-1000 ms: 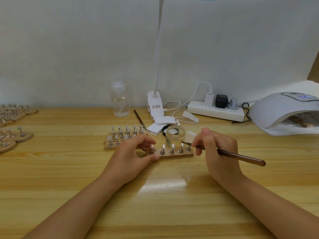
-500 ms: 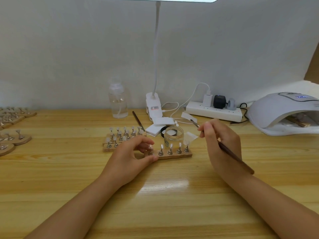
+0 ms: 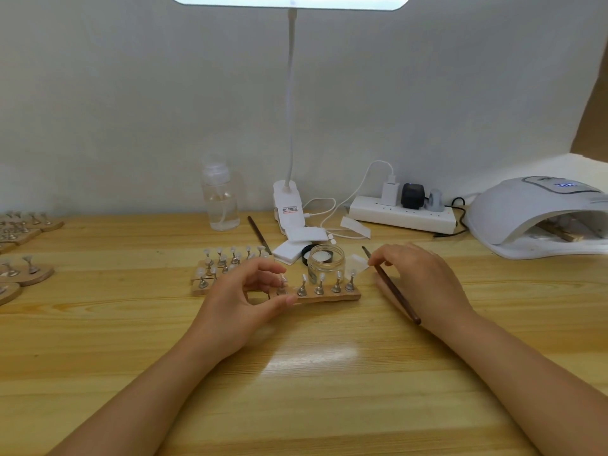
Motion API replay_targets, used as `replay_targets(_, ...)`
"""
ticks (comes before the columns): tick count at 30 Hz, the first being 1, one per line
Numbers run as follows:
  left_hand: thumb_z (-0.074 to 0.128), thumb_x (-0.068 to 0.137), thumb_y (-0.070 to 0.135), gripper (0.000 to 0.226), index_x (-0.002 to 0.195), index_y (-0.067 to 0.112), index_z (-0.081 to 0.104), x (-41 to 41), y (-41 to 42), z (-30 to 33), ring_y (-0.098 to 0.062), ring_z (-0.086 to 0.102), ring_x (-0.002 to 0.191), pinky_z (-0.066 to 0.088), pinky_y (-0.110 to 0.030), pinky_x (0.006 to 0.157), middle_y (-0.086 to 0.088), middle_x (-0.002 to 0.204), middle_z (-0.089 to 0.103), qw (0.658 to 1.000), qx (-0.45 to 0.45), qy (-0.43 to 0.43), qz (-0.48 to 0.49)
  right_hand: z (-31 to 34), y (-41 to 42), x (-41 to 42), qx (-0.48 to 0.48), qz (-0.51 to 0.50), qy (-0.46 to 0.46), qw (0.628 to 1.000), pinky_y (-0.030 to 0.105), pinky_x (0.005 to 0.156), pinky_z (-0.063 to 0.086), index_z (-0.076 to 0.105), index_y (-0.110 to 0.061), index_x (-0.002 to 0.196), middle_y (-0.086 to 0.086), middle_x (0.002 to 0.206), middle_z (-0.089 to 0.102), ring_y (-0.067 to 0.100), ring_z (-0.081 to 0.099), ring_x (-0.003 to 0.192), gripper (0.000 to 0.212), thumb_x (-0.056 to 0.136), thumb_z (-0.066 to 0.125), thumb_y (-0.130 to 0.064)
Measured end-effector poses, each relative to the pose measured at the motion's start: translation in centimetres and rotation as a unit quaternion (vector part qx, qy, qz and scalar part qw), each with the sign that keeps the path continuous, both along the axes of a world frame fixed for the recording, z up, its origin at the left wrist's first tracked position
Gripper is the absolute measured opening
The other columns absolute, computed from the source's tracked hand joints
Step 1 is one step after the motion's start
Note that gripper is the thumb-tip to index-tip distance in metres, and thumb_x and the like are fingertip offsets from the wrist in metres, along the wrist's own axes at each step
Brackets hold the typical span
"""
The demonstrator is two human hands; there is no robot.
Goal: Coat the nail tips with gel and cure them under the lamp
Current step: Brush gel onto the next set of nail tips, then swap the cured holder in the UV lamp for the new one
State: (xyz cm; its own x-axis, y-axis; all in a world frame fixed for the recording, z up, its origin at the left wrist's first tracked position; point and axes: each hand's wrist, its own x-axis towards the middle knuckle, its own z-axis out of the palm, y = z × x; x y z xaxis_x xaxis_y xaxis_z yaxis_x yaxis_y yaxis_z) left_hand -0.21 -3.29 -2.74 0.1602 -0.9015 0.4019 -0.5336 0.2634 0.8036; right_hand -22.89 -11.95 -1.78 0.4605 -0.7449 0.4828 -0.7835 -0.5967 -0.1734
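Note:
A small wooden holder (image 3: pixel 329 296) with several nail tips on metal stands lies in the middle of the table. My left hand (image 3: pixel 240 297) grips its left end between thumb and fingers. Just behind it stands an open glass gel jar (image 3: pixel 326 263). My right hand (image 3: pixel 424 281) holds a brown brush (image 3: pixel 394 289) to the right of the holder, its tip pointing up and back near a white pad (image 3: pixel 357 261). The white curing lamp (image 3: pixel 533 215) sits at the far right, with a wooden piece inside.
Another holder of nail tips (image 3: pixel 227 266) lies behind my left hand, and more holders (image 3: pixel 23 274) sit at the left edge. A clear bottle (image 3: pixel 221 199), a clip desk lamp (image 3: pixel 289 205), a power strip (image 3: pixel 401 213), a second brush (image 3: pixel 260 235) and white pads (image 3: pixel 301 240) line the back.
My right hand has lifted the brush tip away from the rightmost nail tips and drawn it back to the right, swinging the handle down toward me. My left hand keeps its hold.

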Motion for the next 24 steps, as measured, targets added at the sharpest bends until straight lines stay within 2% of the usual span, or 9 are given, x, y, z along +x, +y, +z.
replay_targets(3,0.078,0.062,0.024,0.032,0.089,0.031,0.062,0.0,0.1,0.0,0.008,0.057,0.073,0.038,-0.005,0.055,0.015,0.076,0.067,1.0,-0.003,0.01,0.001,-0.3,-0.3,0.1,0.023,0.008,0.014,1.0,0.02,0.079,0.033,0.058,-0.031,0.113,-0.009,0.108,0.061,0.01,0.052,0.099,0.029,0.089,0.055,-0.015)
replay_targets(9,0.074,0.059,0.032,0.032,0.088,0.032,0.061,-0.1,0.1,0.2,0.005,0.059,0.079,0.039,-0.007,0.054,0.022,0.082,0.066,1.0,-0.007,0.01,-0.004,-0.4,-0.6,0.0,0.06,0.053,0.026,0.996,0.02,0.088,0.037,0.064,-0.03,0.11,-0.011,0.114,0.061,0.006,0.05,0.105,0.026,0.094,0.048,-0.017)
replay_targets(14,0.07,0.057,0.037,0.034,0.089,0.03,0.061,-0.2,0.3,0.3,0.005,0.06,0.079,0.041,-0.01,0.054,0.021,0.087,0.066,1.0,-0.012,0.018,-0.006,-0.5,-0.5,0.2,0.073,0.076,-0.006,0.994,0.016,0.082,0.038,0.067,-0.028,0.106,-0.011,0.112,0.057,0.003,0.049,0.1,0.022,0.09,0.055,-0.019)
replay_targets(18,0.07,0.055,0.039,0.035,0.088,0.03,0.061,-0.3,0.3,0.2,0.002,0.061,0.079,0.044,-0.018,0.057,0.015,0.087,0.068,0.999,-0.019,0.026,-0.003,-0.5,-0.7,0.1,0.111,0.074,-0.076,0.988,0.019,0.079,0.041,0.069,-0.029,0.096,-0.015,0.101,0.052,0.001,0.049,0.092,0.018,0.085,0.061,-0.017)
replay_targets(21,0.071,0.055,0.036,0.035,0.088,0.03,0.061,-0.4,0.2,0.2,0.002,0.061,0.077,0.045,-0.021,0.059,0.011,0.086,0.068,0.999,-0.027,0.026,0.002,-0.6,-1.1,-0.1,0.132,0.069,-0.096,0.984,0.015,0.072,0.04,0.064,-0.034,0.094,-0.019,0.099,0.048,-0.002,0.05,0.084,0.021,0.084,0.06,-0.015)
replay_targets(24,0.072,0.055,0.034,0.034,0.087,0.029,0.062,-0.8,0.2,0.5,0.001,0.061,0.078,0.044,-0.017,0.059,0.013,0.088,0.068,0.999,-0.042,0.026,0.011,-0.3,-1.6,-0.4,0.139,0.059,-0.1,0.983,0.011,0.069,0.038,0.057,-0.038,0.096,-0.023,0.1,0.045,-0.004,0.05,0.082,0.025,0.085,0.059,-0.016)
